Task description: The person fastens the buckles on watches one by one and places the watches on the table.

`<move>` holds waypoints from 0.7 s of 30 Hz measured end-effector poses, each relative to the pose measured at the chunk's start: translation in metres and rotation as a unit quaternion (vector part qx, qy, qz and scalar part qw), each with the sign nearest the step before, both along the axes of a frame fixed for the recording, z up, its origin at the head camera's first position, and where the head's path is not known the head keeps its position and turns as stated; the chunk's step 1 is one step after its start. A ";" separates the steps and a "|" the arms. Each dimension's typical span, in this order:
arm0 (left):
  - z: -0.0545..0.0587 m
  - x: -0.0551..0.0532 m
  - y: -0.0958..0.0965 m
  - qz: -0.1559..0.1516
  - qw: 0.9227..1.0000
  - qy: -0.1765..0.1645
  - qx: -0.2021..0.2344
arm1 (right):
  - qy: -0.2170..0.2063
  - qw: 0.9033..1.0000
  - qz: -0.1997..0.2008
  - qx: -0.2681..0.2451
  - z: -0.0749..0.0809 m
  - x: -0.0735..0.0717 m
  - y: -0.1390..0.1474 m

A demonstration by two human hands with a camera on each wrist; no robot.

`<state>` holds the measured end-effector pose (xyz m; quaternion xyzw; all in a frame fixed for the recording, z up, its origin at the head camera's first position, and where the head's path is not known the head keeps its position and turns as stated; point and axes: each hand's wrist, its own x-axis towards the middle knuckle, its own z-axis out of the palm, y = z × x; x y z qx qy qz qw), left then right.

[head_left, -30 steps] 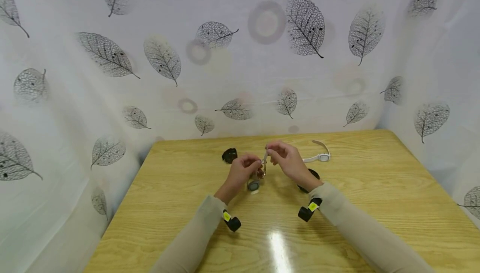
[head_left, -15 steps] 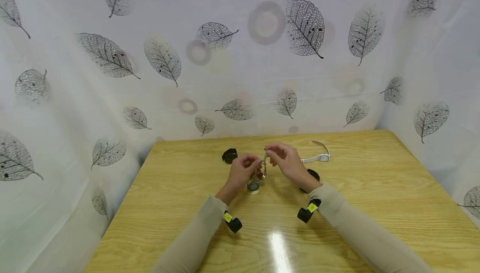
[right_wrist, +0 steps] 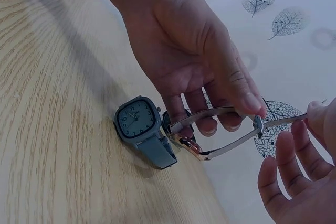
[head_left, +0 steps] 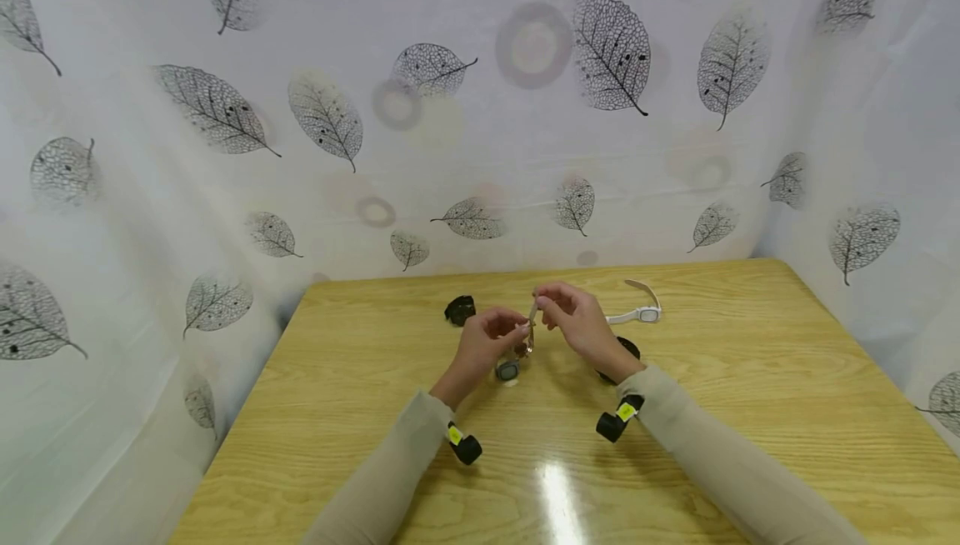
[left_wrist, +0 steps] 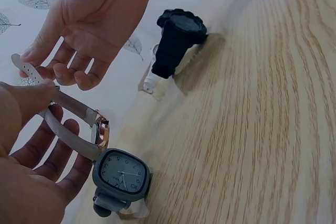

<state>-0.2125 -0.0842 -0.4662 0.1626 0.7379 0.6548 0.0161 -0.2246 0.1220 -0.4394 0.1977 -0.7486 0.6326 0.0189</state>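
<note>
Held up between both hands is a wristwatch (right_wrist: pixel 190 146) with a rose-gold case and a pale strap, its two straps joined in a loop. My left hand (head_left: pixel 480 349) pinches the strap at the buckle (right_wrist: pixel 258 123) between thumb and finger. With its thumb and fingertips, my right hand (head_left: pixel 581 324) holds the free strap end, whose holes show in the left wrist view. The watch's dial is mostly turned away. Just below on the table lies a grey square-faced watch (left_wrist: pixel 123 174) with a matching grey strap.
On the wooden table (head_left: pixel 360 412), a black watch (head_left: pixel 459 310) lies behind my left hand. Another black watch (left_wrist: pixel 178 38) sits by my right wrist. Farther back right is a white watch (head_left: pixel 647 314) with its strap spread. A leaf-patterned curtain (head_left: pixel 480 145) hangs behind.
My left fingers have shifted slightly right and down along the strap toward my right hand. The right hand has barely moved and keeps hold of the strap end.
</note>
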 end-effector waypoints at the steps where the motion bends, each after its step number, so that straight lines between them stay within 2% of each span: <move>1: 0.000 0.000 0.000 -0.003 1.000 0.003 0.000 | -0.001 1.000 -0.002 0.000 0.000 0.000 0.000; 7: 0.000 0.000 0.002 0.003 1.000 0.019 0.001 | -0.003 1.000 -0.002 -0.007 0.001 0.001 0.001; 14: 0.000 0.000 0.004 0.019 0.999 0.032 -0.025 | -0.001 1.000 0.002 -0.016 0.000 0.001 0.001; 21: 0.000 0.000 0.003 0.019 0.998 0.043 -0.038 | 0.000 1.000 0.009 -0.019 -0.001 0.000 0.000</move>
